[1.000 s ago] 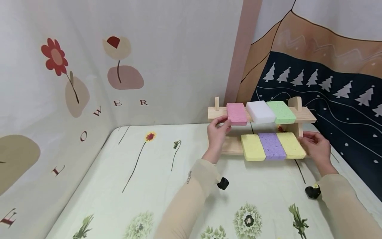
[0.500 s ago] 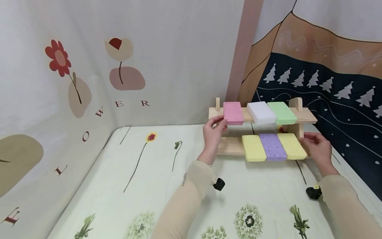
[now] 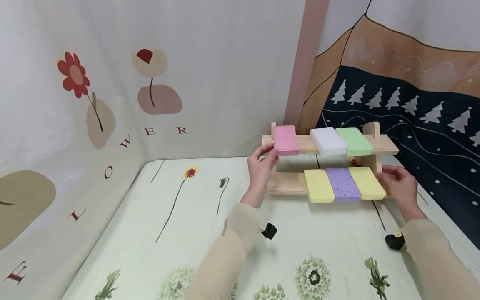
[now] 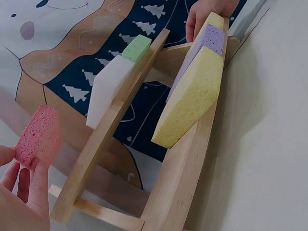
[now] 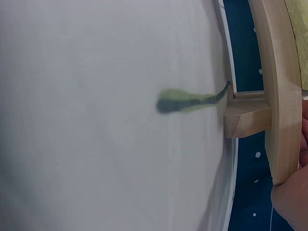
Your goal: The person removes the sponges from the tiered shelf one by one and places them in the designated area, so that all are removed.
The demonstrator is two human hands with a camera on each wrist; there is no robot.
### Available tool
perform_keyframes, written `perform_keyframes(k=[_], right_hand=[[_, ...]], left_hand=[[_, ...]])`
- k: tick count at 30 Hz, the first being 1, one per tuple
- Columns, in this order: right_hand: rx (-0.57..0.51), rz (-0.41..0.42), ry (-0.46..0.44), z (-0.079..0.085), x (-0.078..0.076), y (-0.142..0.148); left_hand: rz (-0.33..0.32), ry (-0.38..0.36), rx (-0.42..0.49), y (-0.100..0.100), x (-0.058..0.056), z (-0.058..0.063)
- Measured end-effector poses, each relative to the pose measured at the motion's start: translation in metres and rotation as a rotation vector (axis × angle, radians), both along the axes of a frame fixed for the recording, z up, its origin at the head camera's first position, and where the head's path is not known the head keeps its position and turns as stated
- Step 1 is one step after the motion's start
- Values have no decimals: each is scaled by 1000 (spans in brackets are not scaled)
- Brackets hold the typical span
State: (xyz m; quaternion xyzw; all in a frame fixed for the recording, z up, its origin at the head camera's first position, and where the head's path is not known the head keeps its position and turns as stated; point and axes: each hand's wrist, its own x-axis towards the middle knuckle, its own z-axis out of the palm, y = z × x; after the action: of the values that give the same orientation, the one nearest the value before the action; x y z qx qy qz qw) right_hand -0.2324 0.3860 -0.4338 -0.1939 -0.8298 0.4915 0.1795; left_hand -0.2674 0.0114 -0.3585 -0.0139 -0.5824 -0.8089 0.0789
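Observation:
My left hand (image 3: 259,168) pinches a pink sponge (image 3: 286,141) between thumb and fingers, at the left end of the top board of a two-tier wooden rack (image 3: 286,184). In the left wrist view the pink sponge (image 4: 41,134) looks apart from the board. Farther right on that board sit a white sponge (image 3: 328,141) and a green sponge (image 3: 354,141), side by side. The lower board carries a yellow sponge (image 3: 319,186), a purple sponge (image 3: 343,184) and another yellow sponge (image 3: 366,183). With my right hand (image 3: 399,187) I grip the lower board's right end; some fingers are hidden.
The rack stands on a white cloth (image 3: 187,225) printed with flowers. Close behind it hangs a pale curtain (image 3: 225,83). A dark cloth with printed trees (image 3: 431,137) rises at the right. Wooden end pieces (image 3: 373,130) stick up above the top board.
My left hand has moved left with the pink sponge, widening the gap to the white sponge. My right hand has stayed at the rack's right end.

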Motion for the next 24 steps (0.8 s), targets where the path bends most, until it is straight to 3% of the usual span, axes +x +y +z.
perform_keyframes(k=[17,24], right_hand=[[14,7,5,-1,0,1],[14,4,-1,0,0,1]], left_hand=[[58,-13,-25,-27,-6,-2],[85,-18,6,-40,-10,-4]])
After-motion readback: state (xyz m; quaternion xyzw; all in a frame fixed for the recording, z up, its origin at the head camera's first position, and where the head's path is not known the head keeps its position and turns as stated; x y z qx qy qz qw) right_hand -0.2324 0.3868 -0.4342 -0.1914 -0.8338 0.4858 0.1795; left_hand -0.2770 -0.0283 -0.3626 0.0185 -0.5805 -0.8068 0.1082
